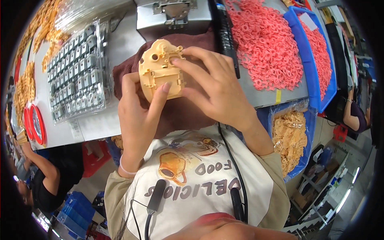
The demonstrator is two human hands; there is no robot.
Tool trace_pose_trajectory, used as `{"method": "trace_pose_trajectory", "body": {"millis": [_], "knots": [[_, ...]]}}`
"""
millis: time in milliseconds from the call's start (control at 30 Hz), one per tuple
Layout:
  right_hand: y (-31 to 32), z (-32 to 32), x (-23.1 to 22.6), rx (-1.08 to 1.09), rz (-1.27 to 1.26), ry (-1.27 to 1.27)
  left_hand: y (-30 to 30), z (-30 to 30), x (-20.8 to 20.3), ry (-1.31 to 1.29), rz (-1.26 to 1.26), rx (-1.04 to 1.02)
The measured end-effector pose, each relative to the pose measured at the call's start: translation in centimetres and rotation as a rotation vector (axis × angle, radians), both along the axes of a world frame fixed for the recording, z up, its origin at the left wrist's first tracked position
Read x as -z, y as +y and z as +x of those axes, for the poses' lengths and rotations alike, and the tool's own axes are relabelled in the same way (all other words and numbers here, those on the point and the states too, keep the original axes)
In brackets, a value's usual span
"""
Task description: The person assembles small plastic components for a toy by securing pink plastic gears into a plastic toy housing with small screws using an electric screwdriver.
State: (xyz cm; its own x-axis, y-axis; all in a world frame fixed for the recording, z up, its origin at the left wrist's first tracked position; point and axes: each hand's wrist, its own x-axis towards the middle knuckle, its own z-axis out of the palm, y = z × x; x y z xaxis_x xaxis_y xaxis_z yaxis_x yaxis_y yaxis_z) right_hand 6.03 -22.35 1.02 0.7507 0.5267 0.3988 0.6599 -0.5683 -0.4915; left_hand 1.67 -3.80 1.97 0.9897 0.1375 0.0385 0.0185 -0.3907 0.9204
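A pale yellow moulded plastic housing, rounded at the top with holes, posts and a rectangular recess, is held up over a dark maroon cloth. My left hand grips its left side, thumb lying across the lower front. On the other side, my right hand has its fingertips on the upper right of the housing, near a round hole, and its thumb by the lower right edge. Whether a small part sits under those fingertips, I cannot tell.
Beyond the cloth stands a metal fixture. Pink rings are heaped to the right, beside a blue bin of more. At left lie a clear tray of small metal-grey parts, red rings and yellow parts. A bagged crate of yellow pieces is lower right.
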Motion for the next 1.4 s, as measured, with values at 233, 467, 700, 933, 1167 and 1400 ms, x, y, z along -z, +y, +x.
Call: {"method": "trace_pose_trajectory", "body": {"millis": [233,467,700,933,1167,1400], "knots": [[0.4,0.0,0.0,0.043,0.059,0.049,0.3,1.1,0.7,-0.116,0.409,0.005],[0.8,1.0,-1.5,0.033,-0.136,0.023,1.0,0.7,-0.4,-0.241,0.846,0.081],[0.5,1.6,-3.3,-0.014,-0.348,0.007,8.0,0.0,-3.3,-0.246,0.549,-0.163],[-0.7,1.0,-3.2,0.025,-0.048,0.003,20.5,-1.5,0.9,-0.181,0.922,-0.436],[-3.2,0.1,-3.0,0.145,0.078,-0.018,20.1,-4.1,2.1,-0.147,0.878,-0.583],[-3.0,-0.6,-3.0,0.208,0.109,-0.034,21.2,-3.5,2.1,-0.22,1.014,-0.578]]}}
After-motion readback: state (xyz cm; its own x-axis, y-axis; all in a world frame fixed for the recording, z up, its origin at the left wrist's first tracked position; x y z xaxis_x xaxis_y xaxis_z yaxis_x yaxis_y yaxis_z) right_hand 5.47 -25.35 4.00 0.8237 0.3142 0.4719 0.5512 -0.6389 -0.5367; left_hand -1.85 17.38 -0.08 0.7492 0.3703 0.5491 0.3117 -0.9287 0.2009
